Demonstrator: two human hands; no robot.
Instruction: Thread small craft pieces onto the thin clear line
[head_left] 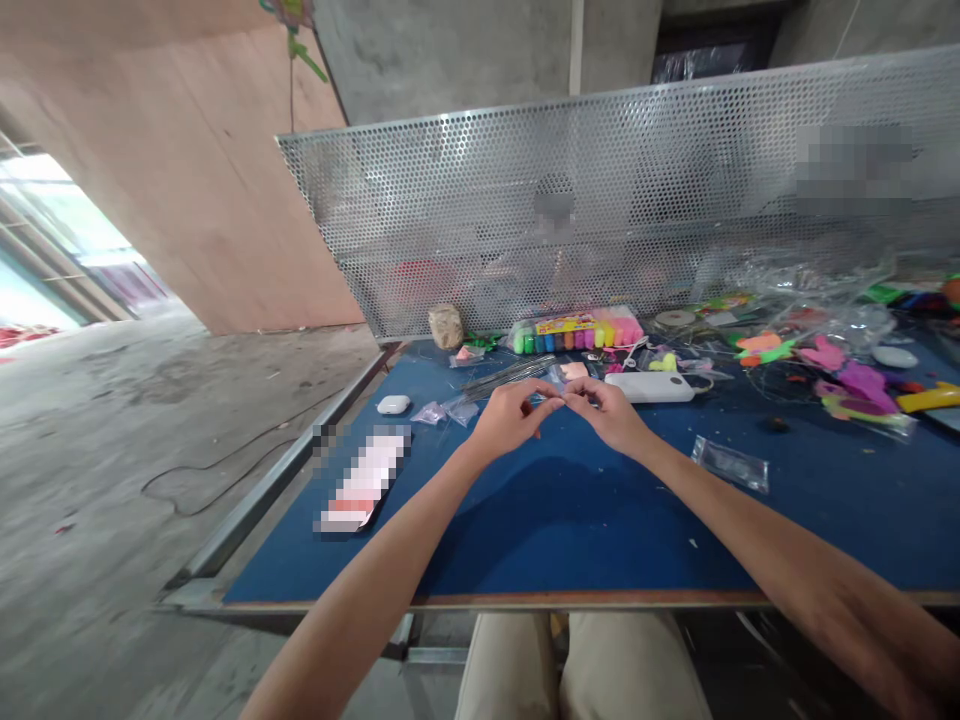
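My left hand (514, 415) and my right hand (606, 410) meet above the middle of the blue table (525, 530). Thumb and forefinger of each are pinched together, tips touching or nearly so. Whatever lies between the fingertips is too small to make out. Just behind them are a pale peach piece (574, 370) and a bundle of thin wires (510, 374). A white power strip (649, 387) lies right of my right hand. Small clear bags with purplish contents (430, 413) rest left of my left hand.
A phone-like slab (367, 480), blurred out, and a white earbud case (394, 404) lie at left. Behind stand a pack of coloured clay (577, 332) and a perforated metal screen (480, 220). Bright foam-like shapes (847, 370) and a clear bag (730, 463) lie at right.
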